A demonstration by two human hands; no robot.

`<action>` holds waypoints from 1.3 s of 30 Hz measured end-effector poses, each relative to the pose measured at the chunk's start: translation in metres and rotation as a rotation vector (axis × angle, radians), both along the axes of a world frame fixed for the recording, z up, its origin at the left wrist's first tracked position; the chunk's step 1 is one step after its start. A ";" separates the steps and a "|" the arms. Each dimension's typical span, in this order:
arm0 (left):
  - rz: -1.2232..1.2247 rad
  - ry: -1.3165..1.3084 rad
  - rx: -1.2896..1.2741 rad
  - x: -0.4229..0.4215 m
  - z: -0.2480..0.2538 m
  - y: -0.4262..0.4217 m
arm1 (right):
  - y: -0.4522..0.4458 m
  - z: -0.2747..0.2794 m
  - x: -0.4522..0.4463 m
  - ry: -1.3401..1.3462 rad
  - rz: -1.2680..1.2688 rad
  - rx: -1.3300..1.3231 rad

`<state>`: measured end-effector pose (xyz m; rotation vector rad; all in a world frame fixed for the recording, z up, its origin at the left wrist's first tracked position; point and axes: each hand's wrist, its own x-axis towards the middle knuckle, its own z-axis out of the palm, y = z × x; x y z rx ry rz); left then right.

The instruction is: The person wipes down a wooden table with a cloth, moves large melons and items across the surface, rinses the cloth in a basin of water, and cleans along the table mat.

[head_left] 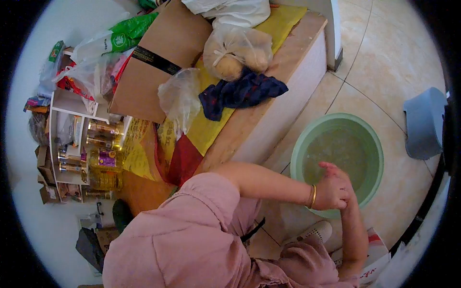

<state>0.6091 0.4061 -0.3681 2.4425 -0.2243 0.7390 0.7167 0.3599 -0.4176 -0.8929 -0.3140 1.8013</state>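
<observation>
Over the near side of the green basin (296,165), which holds cloudy water, my two hands are together. My left hand (327,194), with a gold bracelet (313,197) at its wrist, is closed around the base of my right hand and its wrist. The right hand (340,174) reaches past it over the water, with fingertips stretched out to the left. It holds nothing that I can see. Part of the right palm is hidden behind the left hand.
A blue-grey stool (425,122) stands on the tiled floor right of the basin. A wooden-edged ledge (259,113) bears a dark blue cloth (242,92), a bag of round tan items (237,53) and a cardboard box (161,57). Oil bottles (106,158) are at left.
</observation>
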 end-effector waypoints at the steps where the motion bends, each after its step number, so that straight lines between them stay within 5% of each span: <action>1: -0.039 0.000 0.030 -0.001 -0.001 -0.001 | 0.001 0.001 0.000 -0.012 0.013 -0.012; 7: -0.128 0.102 0.071 -0.011 -0.029 -0.014 | -0.004 -0.016 -0.001 -0.113 0.235 -0.090; 10: -0.153 0.174 0.084 0.004 -0.041 0.002 | -0.012 -0.029 -0.009 -0.089 -0.059 0.042; 13: 0.136 0.037 0.151 0.021 0.038 0.025 | -0.024 -0.057 0.008 -0.361 -0.356 0.084; 18: 0.313 0.311 -0.082 -0.022 0.181 0.081 | -0.024 0.018 0.057 0.186 -0.610 -0.243; 20: 0.545 0.362 -0.004 -0.079 0.248 0.131 | -0.014 0.060 0.053 0.014 -0.581 -0.290; 21: 0.639 0.336 0.261 -0.107 0.262 0.166 | -0.011 0.076 0.050 -0.127 -0.568 -0.351; 22: 0.734 0.226 0.135 -0.143 0.277 0.190 | -0.009 0.072 0.059 -0.147 -0.569 -0.344; 23: 1.014 0.495 0.465 -0.179 0.295 0.218 | -0.008 0.056 0.070 -0.180 -0.571 -0.368; 25: 1.269 0.100 0.790 -0.268 0.314 0.257 | 0.000 0.063 0.075 -0.224 -0.579 -0.391; 26: 1.489 0.368 0.706 -0.295 0.335 0.264 | 0.011 0.084 0.065 -0.261 -0.539 -0.366; 28: 1.597 0.193 1.187 -0.360 0.326 0.295 | 0.031 0.101 0.050 -0.308 -0.491 -0.343; 29: 1.613 0.196 1.176 -0.369 0.328 0.302 | 0.041 0.104 0.046 -0.324 -0.465 -0.348; 31: 1.684 0.609 0.942 -0.386 0.331 0.312 | 0.057 0.115 0.034 -0.361 -0.429 -0.356; 35: 1.708 0.638 0.898 -0.392 0.327 0.336 | 0.069 0.116 0.019 -0.412 -0.293 -0.192; 39: 1.647 0.364 1.027 -0.412 0.307 0.304 | 0.074 0.137 -0.007 -0.425 -0.224 -0.172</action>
